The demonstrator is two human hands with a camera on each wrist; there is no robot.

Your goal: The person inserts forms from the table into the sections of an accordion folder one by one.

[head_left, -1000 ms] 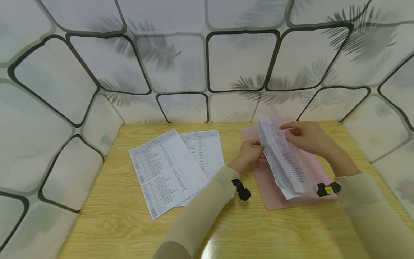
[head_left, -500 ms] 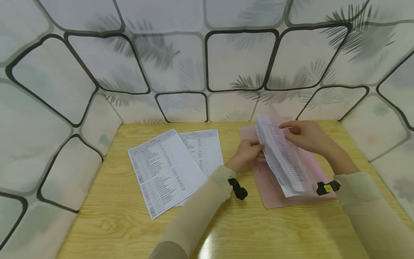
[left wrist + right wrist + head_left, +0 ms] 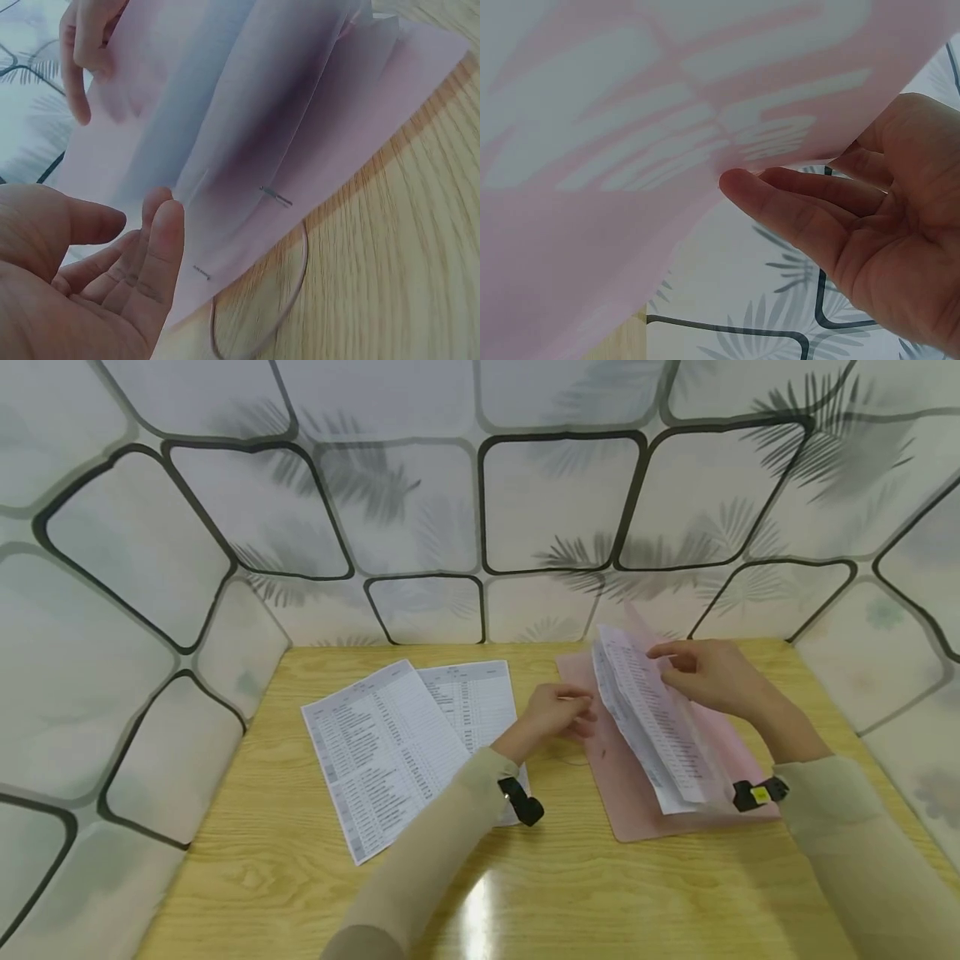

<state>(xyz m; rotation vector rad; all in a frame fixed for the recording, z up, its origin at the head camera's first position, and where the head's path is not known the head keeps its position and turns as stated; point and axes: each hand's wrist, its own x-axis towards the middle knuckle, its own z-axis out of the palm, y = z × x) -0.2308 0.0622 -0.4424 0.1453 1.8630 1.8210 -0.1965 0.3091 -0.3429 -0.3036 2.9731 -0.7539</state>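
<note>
Apparently, the right grip [image 3: 705,672] is pinching the cover [image 3: 555,255] to hold it raised; near the relaxed, empty left grip [image 3: 553,714], sheets [image 3: 636,739] are leaning.

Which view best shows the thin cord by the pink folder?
The left wrist view: the cord shows large there, looping over the table from the edge of the pink folder. The head view shows only a faint line; the right wrist view shows none.
</note>
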